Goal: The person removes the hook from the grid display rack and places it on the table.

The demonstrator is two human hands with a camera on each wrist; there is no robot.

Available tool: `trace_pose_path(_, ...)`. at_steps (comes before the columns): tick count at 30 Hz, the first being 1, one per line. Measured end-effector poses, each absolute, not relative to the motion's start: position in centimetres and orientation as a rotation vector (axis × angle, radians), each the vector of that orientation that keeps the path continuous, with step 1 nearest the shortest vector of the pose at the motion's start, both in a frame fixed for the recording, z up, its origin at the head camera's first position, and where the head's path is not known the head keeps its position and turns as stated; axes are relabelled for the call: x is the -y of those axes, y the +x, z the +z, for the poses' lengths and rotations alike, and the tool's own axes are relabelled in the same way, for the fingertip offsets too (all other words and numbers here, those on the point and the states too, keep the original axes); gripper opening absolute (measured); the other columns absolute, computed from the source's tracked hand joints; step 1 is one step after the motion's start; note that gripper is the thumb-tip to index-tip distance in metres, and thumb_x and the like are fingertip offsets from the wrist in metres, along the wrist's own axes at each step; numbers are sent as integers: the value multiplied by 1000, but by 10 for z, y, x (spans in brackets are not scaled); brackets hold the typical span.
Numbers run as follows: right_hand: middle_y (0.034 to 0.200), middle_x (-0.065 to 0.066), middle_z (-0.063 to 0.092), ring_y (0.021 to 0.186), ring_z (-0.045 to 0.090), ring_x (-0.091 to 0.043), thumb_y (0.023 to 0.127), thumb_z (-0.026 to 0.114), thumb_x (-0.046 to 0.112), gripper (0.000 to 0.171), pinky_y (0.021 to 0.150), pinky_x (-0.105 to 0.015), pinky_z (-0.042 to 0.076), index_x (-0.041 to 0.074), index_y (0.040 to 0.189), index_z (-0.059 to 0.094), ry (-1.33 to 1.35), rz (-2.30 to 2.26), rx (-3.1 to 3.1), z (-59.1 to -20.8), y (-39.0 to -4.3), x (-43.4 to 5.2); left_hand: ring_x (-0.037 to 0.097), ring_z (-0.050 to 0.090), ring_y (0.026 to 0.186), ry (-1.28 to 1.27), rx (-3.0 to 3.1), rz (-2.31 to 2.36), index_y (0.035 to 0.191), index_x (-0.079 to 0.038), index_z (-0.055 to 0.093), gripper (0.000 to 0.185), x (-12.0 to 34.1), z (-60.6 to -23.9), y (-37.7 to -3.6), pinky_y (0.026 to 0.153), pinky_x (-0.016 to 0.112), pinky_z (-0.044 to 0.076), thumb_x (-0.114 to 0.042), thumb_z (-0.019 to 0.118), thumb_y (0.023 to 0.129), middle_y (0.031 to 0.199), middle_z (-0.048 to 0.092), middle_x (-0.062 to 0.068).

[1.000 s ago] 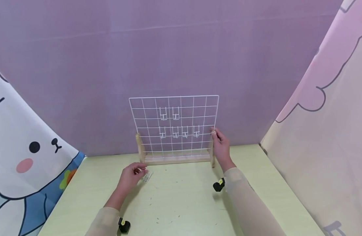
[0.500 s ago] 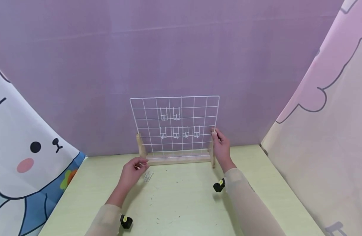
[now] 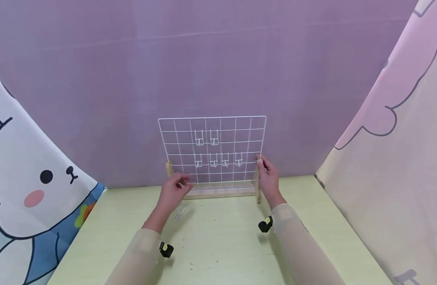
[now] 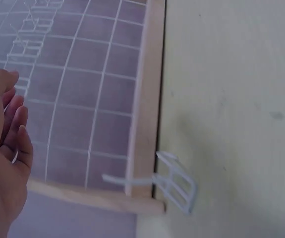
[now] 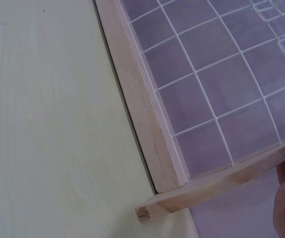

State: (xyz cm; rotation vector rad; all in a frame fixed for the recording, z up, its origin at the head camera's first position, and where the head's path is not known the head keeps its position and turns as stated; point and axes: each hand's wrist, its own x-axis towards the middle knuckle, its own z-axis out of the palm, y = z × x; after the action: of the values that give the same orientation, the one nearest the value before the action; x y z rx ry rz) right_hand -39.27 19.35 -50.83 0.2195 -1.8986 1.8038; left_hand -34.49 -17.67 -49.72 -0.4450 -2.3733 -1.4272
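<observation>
A white wire grid rack (image 3: 225,174) stands upright in a pale wooden base (image 3: 222,194). Several white wire hooks (image 3: 213,161) hang on it in two rows. My right hand (image 3: 269,180) grips the rack's right wooden upright; only its edge shows in the right wrist view. In front of the rack's lower left part, my left hand (image 3: 173,192) is raised with fingers curled toward the thumb. I cannot tell whether anything is pinched in it. Below that hand, one loose wire hook (image 4: 177,183) lies on the table beside the base's left end.
The pale yellow table (image 3: 218,237) carries small dark specks. A purple backdrop (image 3: 218,71) rises close behind the rack, and printed cloth panels (image 3: 400,166) border both sides. Each sleeve bears a small black wrist camera (image 3: 266,225).
My left hand has risen from beside the loose hook and moved right, to in front of the grid. My right hand stays on the upright.
</observation>
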Motion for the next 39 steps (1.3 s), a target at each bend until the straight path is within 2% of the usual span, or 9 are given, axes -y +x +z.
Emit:
trace_pose_path(5,147,-13,70,136,63,-36,117,60,20,34,102,-18,52,7,147,70,214,1791,1914,-512,-395,-195,24,67,100,-447,2304,-1433,122,-5,77,27,164,-487,-351,86,34,57,-10,86,97,112,74,7)
trace_pose_path(13,144,-12,72,135,64,-31,116,61,21,34,104,-21,52,7,146,70,213,1777,1909,-513,-396,-196,26,68,105,-431,2167,-1517,118,-6,76,24,150,-473,-358,93,40,57,-8,87,96,114,74,9)
trace_pose_path(21,143,-15,72,134,65,-29,116,61,17,33,105,-19,52,4,145,70,218,1777,1892,-512,-397,-197,26,67,103,-446,2167,-1482,122,1,74,32,142,-464,-364,93,37,58,-7,88,95,114,73,11)
trace_pose_path(27,140,-19,73,129,65,-29,116,62,16,32,101,-18,52,2,143,71,224,1781,1880,-511,-396,-196,29,66,106,-464,2175,-1455,121,1,74,32,138,-461,-366,95,43,57,-9,89,95,115,72,14)
trace_pose_path(34,142,-18,72,132,64,-37,115,63,21,34,100,-18,51,4,144,71,238,1814,1871,-512,-395,-197,29,66,105,-468,2178,-1464,117,-1,76,27,139,-462,-367,95,45,55,-11,89,95,115,71,14)
trace_pose_path(39,143,-15,72,132,64,-33,116,62,21,35,102,-18,52,5,145,70,237,1820,1881,-512,-395,-198,26,66,103,-460,2178,-1464,111,-4,77,20,140,-464,-371,94,41,55,-9,89,95,113,71,9)
